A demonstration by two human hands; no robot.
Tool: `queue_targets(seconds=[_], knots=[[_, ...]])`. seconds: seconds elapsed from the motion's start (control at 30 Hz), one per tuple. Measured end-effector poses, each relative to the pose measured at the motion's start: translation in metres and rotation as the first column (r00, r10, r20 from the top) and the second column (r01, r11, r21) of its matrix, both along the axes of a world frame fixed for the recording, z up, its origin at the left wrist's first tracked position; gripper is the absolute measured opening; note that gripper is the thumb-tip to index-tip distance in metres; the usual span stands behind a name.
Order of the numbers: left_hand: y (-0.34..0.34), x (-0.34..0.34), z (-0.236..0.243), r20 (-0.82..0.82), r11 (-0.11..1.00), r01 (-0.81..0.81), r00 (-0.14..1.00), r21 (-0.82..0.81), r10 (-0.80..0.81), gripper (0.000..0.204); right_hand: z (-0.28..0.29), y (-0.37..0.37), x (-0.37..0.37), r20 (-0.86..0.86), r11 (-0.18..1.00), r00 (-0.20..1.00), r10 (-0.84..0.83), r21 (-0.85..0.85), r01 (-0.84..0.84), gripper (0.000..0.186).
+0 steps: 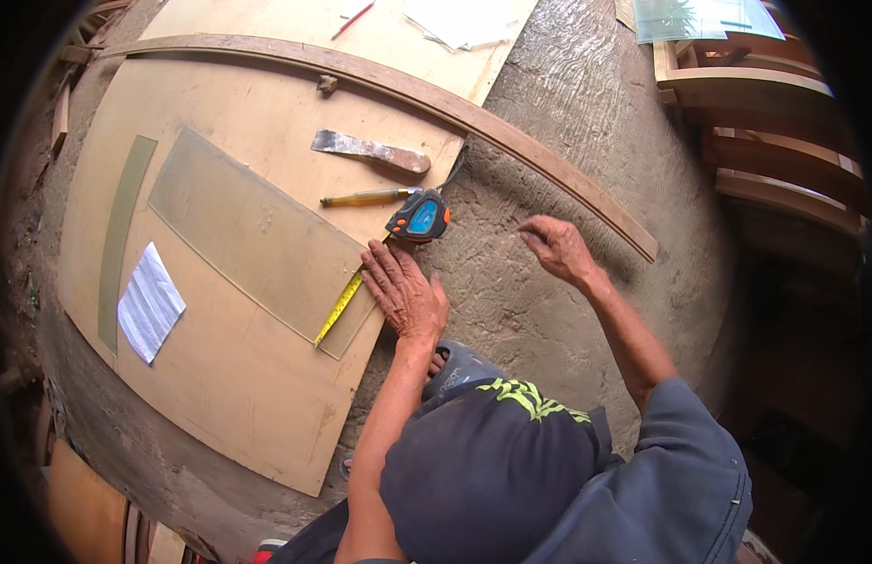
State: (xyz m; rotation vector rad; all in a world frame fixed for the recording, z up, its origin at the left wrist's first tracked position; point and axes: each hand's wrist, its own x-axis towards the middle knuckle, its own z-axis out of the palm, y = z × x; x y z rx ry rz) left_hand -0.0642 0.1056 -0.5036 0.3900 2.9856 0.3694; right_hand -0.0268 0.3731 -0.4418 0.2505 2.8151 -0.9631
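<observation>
My left hand [405, 289] lies flat with its fingers stretched out at the right end of a clear glass pane [257, 230]. Beside those fingers, the yellow blade of a tape measure [423, 218] runs across the pane's end; its black and blue case sits just beyond my fingertips. To the right, my right hand [558, 248] hovers over the ground with curled fingers. Whatever is inside that hand, if anything, is hidden. Beyond the tape measure are a slim tool with an amber handle [368, 198] and a putty knife [372, 152] with a worn blade.
Plywood [267, 385] bears the pane, a narrow glass strip [123, 244] and folded paper [151, 303]. A long wooden batten [398, 89] crosses the far side and overhangs the rough ground [586, 113]. Far off lies a red pencil [353, 21]; wooden frames [765, 94] stand right.
</observation>
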Motion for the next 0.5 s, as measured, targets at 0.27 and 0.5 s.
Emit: queue_targets(seconds=[0.27,0.5], knots=[[0.001,0.002,0.0,0.007,1.0,-0.005,1.0,-0.021,0.006,0.108,-0.015,-0.033,-0.014,-0.109,0.988,0.99,0.093,-0.114,-0.105,0.017],[0.001,0.002,0.003,0.021,1.0,-0.011,1.0,-0.01,0.011,0.102,0.003,-0.043,-0.149,-0.439,0.972,0.883,0.166,-0.077,-0.221,0.013]])
